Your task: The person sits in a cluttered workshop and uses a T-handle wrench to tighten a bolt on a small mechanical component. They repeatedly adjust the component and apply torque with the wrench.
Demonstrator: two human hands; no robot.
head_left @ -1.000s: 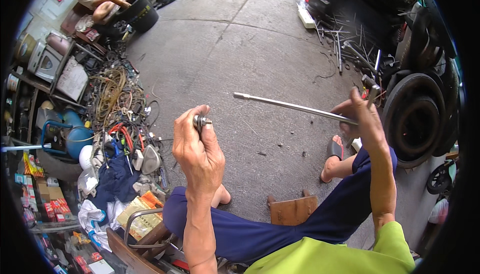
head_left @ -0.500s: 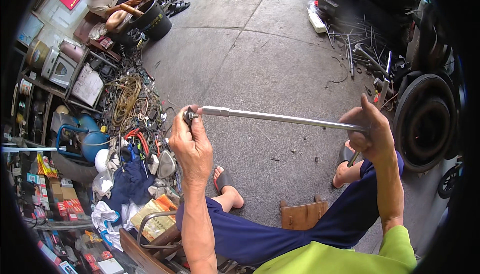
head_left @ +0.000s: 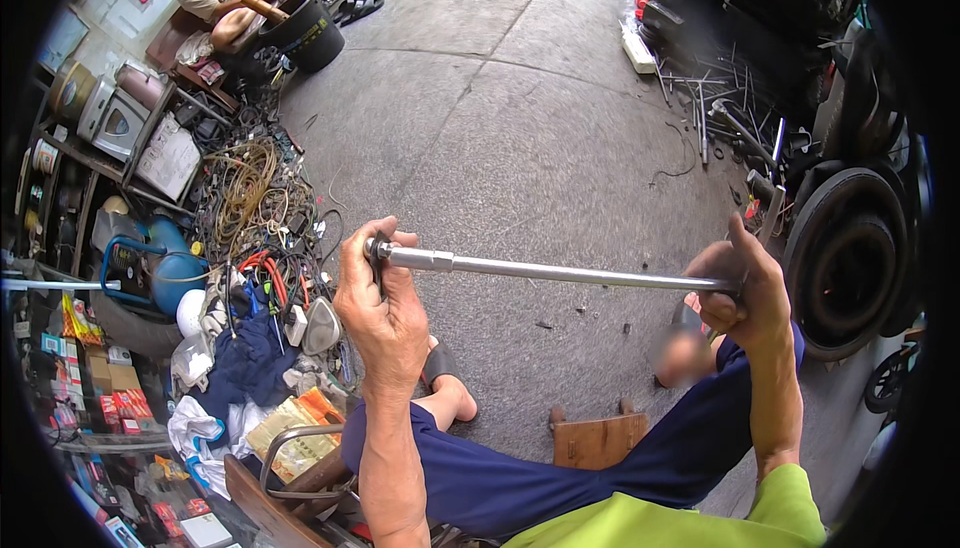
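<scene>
My left hand (head_left: 382,303) pinches a small dark metal piece (head_left: 376,248) with a nut or bolt on it between thumb and fingers. From there a long silver socket wrench (head_left: 580,273) runs almost level to the right, its thicker socket end meeting the fastener at my left fingertips. The wrench's other end lies in my right hand (head_left: 748,293), fingers curled round it and thumb pointing up. How far the fastener sits inside the socket I cannot tell.
A low wooden stool (head_left: 600,441) stands between my feet. Cables (head_left: 245,188) and cloths pile up at left beside a blue compressor tank (head_left: 180,263). At right are a large dark wheel (head_left: 850,258) and scattered metal rods. Far left, another person sits by a black bucket (head_left: 310,36).
The socket end has come from just beside the fastener up against it. The wrench and both hands sit slightly lower in view.
</scene>
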